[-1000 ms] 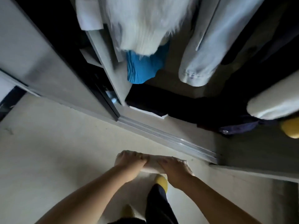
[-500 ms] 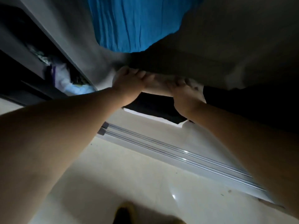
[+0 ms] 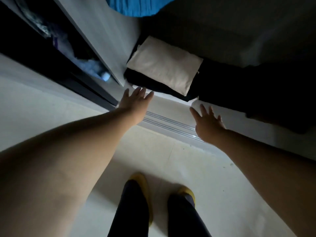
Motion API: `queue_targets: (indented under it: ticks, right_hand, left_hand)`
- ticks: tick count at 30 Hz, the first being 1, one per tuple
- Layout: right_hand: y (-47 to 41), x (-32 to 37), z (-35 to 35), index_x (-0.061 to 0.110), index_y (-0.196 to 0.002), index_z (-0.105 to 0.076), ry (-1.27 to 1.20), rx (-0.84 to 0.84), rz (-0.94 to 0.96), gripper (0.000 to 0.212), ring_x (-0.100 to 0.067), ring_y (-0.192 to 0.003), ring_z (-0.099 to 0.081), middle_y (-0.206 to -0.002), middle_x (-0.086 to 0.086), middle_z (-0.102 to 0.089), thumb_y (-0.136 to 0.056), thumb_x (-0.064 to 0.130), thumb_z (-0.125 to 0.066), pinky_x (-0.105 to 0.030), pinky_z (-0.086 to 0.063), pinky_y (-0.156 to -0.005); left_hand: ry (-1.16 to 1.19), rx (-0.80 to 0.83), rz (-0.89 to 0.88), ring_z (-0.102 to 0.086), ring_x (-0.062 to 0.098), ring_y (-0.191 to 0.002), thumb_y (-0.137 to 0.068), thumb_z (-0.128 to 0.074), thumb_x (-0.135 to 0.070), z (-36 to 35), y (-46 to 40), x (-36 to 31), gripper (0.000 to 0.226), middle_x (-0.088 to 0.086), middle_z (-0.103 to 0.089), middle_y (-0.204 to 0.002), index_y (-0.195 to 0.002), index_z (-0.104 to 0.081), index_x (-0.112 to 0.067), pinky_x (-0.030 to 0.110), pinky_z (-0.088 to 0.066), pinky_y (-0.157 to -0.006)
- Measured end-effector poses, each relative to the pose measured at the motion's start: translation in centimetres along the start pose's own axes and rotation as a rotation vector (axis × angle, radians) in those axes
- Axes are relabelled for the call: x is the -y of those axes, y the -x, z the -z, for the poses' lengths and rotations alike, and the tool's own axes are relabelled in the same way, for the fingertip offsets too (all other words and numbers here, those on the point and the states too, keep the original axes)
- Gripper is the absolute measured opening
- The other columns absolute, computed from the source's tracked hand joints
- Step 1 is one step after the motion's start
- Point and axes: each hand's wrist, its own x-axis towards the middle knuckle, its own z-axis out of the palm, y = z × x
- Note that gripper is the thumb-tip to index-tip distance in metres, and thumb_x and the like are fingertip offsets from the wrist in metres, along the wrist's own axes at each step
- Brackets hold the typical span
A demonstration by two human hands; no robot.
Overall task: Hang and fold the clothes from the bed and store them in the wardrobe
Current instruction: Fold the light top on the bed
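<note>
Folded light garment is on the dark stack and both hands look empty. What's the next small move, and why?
Probably draw both hands back and turn toward the bed for another piece. The folded light garment lies flat on the dark stack in the wardrobe, and the left hand and right hand are open, touching neither.

A home bedroom: an open wardrobe (image 3: 106, 40) with sliding-door tracks (image 3: 169, 124), folded clothes (image 3: 164, 65) inside, pale tiled floor (image 3: 196, 168).

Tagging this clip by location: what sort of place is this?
Most likely a bedroom or dressing area, at an open sliding-door wardrobe: the floor track, a folded light garment on a dark stack inside, and a blue garment hanging above.
</note>
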Motion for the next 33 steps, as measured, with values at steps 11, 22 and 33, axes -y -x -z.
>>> queue_targets:
  ticks: [11, 22, 33]
  right_hand:
    - [16.3, 5.9, 14.2, 0.023, -0.155, 0.003, 0.007, -0.086, 0.196, 0.07, -0.035, -0.149, 0.0, -0.163, -0.008, 0.008, -0.1, 0.016, -0.04, -0.05, -0.02, -0.118]
    - [35.7, 6.6, 24.8, 0.019, -0.15, -0.019, -0.061, -0.17, 0.19, 0.059, -0.032, -0.143, -0.019, -0.157, -0.009, -0.015, -0.097, 0.011, -0.043, -0.048, -0.035, -0.108]
    - [42.8, 5.7, 27.8, 0.018, -0.144, -0.03, -0.136, -0.284, 0.076, 0.049, -0.03, -0.136, -0.031, -0.147, -0.008, -0.03, -0.098, 0.014, -0.044, -0.043, -0.041, -0.1]
  left_hand:
    - [0.105, 0.01, -0.02, -0.014, 0.027, -0.148, -0.099, -0.045, -0.014, 12.4, 18.4, -2.1, 0.067, 0.012, -0.016, -0.16, -0.155, -0.007, -0.016, 0.049, -0.015, -0.119]
    - [0.299, -0.105, 0.2, -0.034, 0.027, -0.138, -0.098, -0.043, -0.015, 25.3, 38.8, -0.1, 0.058, 0.009, -0.038, -0.149, -0.151, -0.021, -0.018, 0.046, -0.03, -0.111]
    - [0.23, -0.197, 0.124, -0.042, 0.026, -0.127, -0.096, -0.047, -0.02, 29.0, 43.1, 1.0, 0.049, 0.006, -0.047, -0.136, -0.142, -0.031, -0.018, 0.041, -0.038, -0.097]
